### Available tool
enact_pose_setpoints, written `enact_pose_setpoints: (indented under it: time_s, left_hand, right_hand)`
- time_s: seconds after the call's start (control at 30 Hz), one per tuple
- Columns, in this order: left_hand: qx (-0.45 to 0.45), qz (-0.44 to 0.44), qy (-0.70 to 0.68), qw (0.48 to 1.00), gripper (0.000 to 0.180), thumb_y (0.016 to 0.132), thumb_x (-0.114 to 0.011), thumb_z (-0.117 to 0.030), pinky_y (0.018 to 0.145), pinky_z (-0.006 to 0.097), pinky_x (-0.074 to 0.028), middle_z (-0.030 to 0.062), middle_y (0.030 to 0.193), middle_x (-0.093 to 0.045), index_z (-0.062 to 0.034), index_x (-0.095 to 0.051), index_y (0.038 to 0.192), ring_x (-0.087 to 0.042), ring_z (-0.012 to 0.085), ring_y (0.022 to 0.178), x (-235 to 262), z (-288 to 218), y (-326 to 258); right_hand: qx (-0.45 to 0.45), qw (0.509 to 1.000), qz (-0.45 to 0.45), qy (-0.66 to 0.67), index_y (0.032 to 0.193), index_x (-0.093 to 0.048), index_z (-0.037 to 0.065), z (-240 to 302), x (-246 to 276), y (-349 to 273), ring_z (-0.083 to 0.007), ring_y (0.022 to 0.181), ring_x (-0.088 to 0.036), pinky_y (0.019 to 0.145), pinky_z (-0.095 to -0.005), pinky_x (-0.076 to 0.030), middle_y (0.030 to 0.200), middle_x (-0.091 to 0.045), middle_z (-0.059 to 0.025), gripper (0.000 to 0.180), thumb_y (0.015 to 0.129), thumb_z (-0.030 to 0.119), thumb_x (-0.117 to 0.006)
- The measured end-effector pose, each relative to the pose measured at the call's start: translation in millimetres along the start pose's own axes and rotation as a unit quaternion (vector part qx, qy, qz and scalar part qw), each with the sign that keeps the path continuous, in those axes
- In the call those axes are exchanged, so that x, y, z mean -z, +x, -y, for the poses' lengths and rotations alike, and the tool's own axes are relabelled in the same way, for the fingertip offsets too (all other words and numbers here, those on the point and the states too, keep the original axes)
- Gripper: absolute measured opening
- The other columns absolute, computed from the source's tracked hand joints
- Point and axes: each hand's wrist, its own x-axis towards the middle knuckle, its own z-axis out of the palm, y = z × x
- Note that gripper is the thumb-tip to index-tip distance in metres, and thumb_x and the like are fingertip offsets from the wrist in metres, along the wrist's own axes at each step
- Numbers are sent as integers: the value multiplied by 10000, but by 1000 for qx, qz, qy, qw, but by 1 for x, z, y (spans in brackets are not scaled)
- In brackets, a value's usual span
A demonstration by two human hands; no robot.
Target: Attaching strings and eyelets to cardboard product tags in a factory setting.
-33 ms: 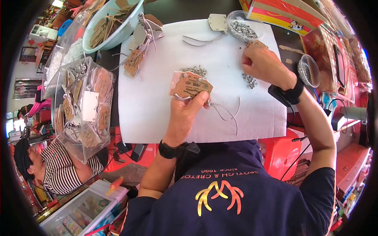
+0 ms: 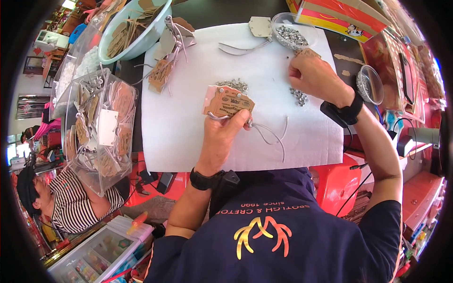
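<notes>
My left hand (image 2: pixel 221 137) grips a brown printed cardboard tag (image 2: pixel 230 102) over the middle of a white foam sheet (image 2: pixel 188 141), thumb on top. Silvery studs sit along the tag's upper edge, and a grey cord (image 2: pixel 270 137) trails from it to the right. Just beyond the tag lies a pile of small metal studs (image 2: pixel 239 85). At the sheet's right side my right hand (image 2: pixel 317 78) is closed, fingers curled under; what they hold, if anything, is hidden. Another brown tag (image 2: pixel 309 53) shows at its far edge, and more small metal pieces (image 2: pixel 299 97) lie beside it.
A clear bowl of metal pieces (image 2: pixel 289 21) stands behind my right hand; a smaller tub (image 2: pixel 370 85) is farther right. Corded tags (image 2: pixel 161 75) lie at the sheet's left. A clear bin (image 2: pixel 130 141) and pale green basin (image 2: pixel 163 23) hold more. A person in stripes (image 2: pixel 78 200) is at left.
</notes>
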Motion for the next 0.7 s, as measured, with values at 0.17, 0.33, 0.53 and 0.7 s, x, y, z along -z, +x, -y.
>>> enact_pose_setpoints:
  time_s: [0.17,0.33,0.53,0.7]
  left_hand:
    - [0,-12,-16,1000,266,942,-606,-74,713,319,-476,55,1013,-622,-48,-525,1195,-601,157,861,-1,0,-1]
    - [-15,-35,-19,999,241,942,-608,-96,712,319,-456,50,996,-626,-46,-548,1170,-591,154,861,-5,-3,-1]
    - [-2,-48,-23,999,195,941,-610,-95,713,314,-453,48,957,-633,-47,-586,1129,-595,153,854,-7,-3,-3]
    - [-7,-37,-19,999,252,932,-645,-103,684,281,-495,32,929,-640,-42,-567,1164,-596,111,817,-15,-10,1]
  right_hand:
    - [32,999,-31,1,758,-636,23,-6,-5,0,-348,733,-630,688,-427,-499,730,-645,-151,109,772,123,-595]
    - [19,1000,-24,1,764,-649,24,-5,0,-3,-350,754,-642,699,-426,-511,750,-655,-155,117,792,128,-604]
    - [8,999,-17,-45,768,-651,24,2,5,-8,-349,768,-649,702,-442,-515,766,-662,-162,117,793,130,-610]
    - [-8,995,-14,-94,738,-620,9,0,3,-11,-360,761,-634,687,-426,-513,761,-648,-177,130,788,128,-607]
